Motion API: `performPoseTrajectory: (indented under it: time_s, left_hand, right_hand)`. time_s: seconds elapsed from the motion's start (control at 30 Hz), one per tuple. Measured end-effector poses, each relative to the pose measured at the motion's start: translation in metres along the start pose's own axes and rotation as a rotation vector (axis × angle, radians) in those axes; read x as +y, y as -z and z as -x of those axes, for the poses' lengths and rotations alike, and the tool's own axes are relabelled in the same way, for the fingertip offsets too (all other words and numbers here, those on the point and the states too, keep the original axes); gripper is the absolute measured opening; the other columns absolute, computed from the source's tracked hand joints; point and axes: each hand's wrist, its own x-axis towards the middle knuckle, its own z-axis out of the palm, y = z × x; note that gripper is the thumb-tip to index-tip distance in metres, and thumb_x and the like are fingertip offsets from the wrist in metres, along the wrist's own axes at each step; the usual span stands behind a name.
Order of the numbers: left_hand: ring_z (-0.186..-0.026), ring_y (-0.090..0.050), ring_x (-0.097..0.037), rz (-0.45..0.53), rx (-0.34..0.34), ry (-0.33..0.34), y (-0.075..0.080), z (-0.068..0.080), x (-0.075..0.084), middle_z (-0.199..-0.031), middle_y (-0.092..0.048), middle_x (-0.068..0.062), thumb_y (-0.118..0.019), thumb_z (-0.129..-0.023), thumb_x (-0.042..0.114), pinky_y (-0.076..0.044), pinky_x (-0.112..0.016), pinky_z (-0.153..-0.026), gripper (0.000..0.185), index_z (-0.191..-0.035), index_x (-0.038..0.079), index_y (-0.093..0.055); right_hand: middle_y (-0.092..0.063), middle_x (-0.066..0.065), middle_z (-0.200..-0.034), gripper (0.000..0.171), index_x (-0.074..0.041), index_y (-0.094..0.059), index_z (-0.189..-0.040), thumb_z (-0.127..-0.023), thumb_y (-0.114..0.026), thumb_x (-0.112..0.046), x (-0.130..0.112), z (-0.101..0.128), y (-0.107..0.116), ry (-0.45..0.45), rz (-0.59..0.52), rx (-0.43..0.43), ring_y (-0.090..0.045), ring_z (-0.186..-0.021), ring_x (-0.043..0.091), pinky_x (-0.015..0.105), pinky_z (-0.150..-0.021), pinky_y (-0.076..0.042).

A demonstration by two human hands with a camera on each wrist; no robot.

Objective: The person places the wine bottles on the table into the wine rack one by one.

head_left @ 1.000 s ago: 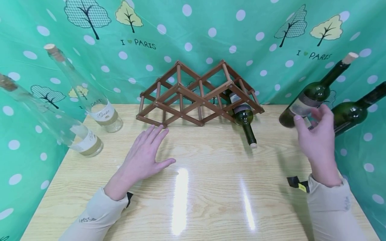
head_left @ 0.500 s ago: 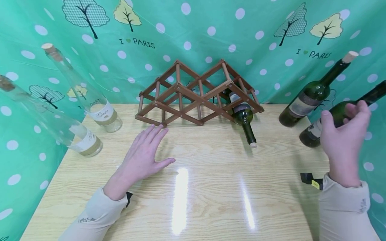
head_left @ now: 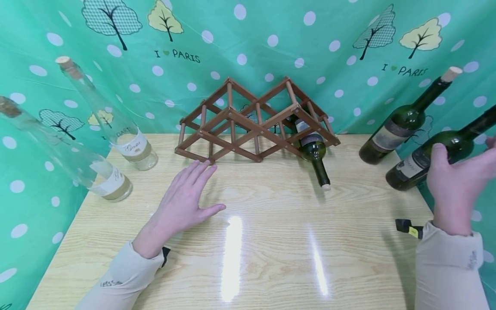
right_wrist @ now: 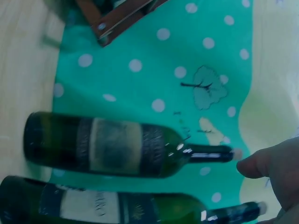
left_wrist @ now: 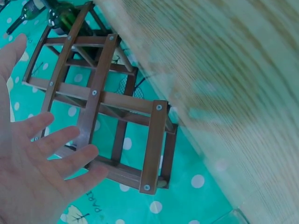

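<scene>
Your right hand (head_left: 457, 181) has moved off the corked green bottle (head_left: 403, 120) to the nearer green bottle (head_left: 430, 157) at the table's right edge, thumb and fingers curling round its shoulder. Your left hand (head_left: 186, 200) stays flat, fingers spread, just before the wooden rack (head_left: 252, 120) (one bottle (head_left: 314, 150) lies in its right cell). Two clear bottles (head_left: 116, 129) stand left on the wooden table (head_left: 271, 241), with a polka-dot backdrop behind.

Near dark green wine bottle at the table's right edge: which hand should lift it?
Right hand: its fingers already wrap the near dark green wine bottle. Left hand lies flat far across the table.
</scene>
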Motion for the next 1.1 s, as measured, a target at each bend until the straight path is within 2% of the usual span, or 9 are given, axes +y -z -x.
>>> performPoseTrajectory:
  time_s: [0.13,0.27,0.57,0.7,1.1]
  left_hand:
    - [-0.151,-0.036,-0.047,0.000,0.001,-0.001,0.000,0.000,0.000,-0.164,-0.043,-0.018,-0.084,-0.082,0.063,-0.033,-0.065,-0.119,0.104,-0.160,0.007,-0.043]
    - [-0.150,-0.036,-0.047,0.001,0.003,-0.001,-0.001,0.000,0.000,-0.163,-0.043,-0.018,-0.084,-0.082,0.062,-0.035,-0.066,-0.118,0.104,-0.160,0.007,-0.043]
    - [-0.151,-0.036,-0.045,0.010,-0.011,0.006,0.000,0.001,0.000,-0.165,-0.042,-0.017,-0.083,-0.083,0.063,-0.035,-0.064,-0.119,0.105,-0.162,0.008,-0.041]
    - [-0.150,-0.038,-0.045,0.014,-0.011,-0.002,-0.002,0.001,-0.001,-0.165,-0.041,-0.018,-0.084,-0.083,0.062,-0.036,-0.064,-0.118,0.105,-0.161,0.007,-0.042]
    - [-0.153,-0.034,-0.046,0.015,-0.073,-0.002,-0.005,0.002,0.000,-0.167,-0.037,-0.019,-0.081,-0.085,0.064,-0.035,-0.064,-0.119,0.105,-0.164,0.009,-0.038]
  right_hand:
    - [-0.006,-0.009,-0.171,0.079,-0.029,-0.004,-0.168,-0.108,-0.054,-0.038,0.003,-0.005,-0.002,-0.091,0.002,-0.030,-0.010,-0.153,0.001,0.021,-0.125,-0.011]
    - [-0.002,-0.008,-0.172,0.084,-0.029,-0.001,-0.168,-0.107,-0.057,-0.039,0.015,-0.013,-0.007,-0.143,-0.010,-0.046,-0.006,-0.156,0.003,0.022,-0.125,-0.009]
    - [-0.006,-0.011,-0.171,0.091,-0.034,0.004,-0.167,-0.104,-0.062,-0.038,0.046,-0.028,-0.019,-0.250,-0.056,-0.158,-0.009,-0.158,0.008,0.027,-0.126,-0.017]
    - [-0.010,-0.013,-0.171,0.091,-0.036,0.001,-0.166,-0.103,-0.064,-0.040,0.058,-0.035,-0.024,-0.271,-0.058,-0.188,-0.012,-0.158,0.009,0.028,-0.126,-0.017]
    - [-0.012,-0.013,-0.172,0.095,-0.042,0.001,-0.163,-0.099,-0.069,-0.047,0.076,-0.040,-0.029,-0.327,-0.083,-0.212,-0.014,-0.156,0.007,0.029,-0.126,-0.018]
